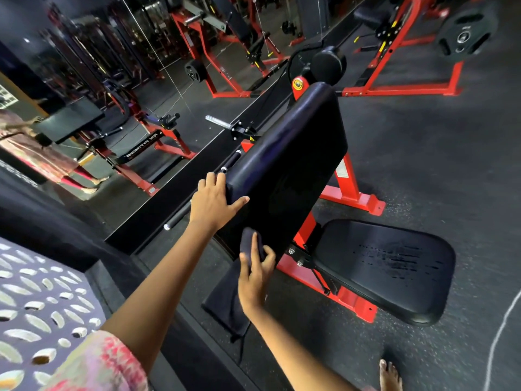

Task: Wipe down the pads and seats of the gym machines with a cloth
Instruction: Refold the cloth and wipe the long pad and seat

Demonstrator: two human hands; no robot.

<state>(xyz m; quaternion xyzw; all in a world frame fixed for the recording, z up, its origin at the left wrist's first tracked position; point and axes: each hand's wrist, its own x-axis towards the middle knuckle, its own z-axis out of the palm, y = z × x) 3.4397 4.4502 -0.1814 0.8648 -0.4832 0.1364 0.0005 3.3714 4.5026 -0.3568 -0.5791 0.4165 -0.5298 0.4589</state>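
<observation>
Left hand (215, 203) flat, right hand (255, 277) gripping.

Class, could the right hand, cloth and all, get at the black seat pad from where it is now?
Probably yes. The right hand holds the cloth against the lower back pad, and the seat pad lies just beside it, bare, with only the red frame between.
</observation>
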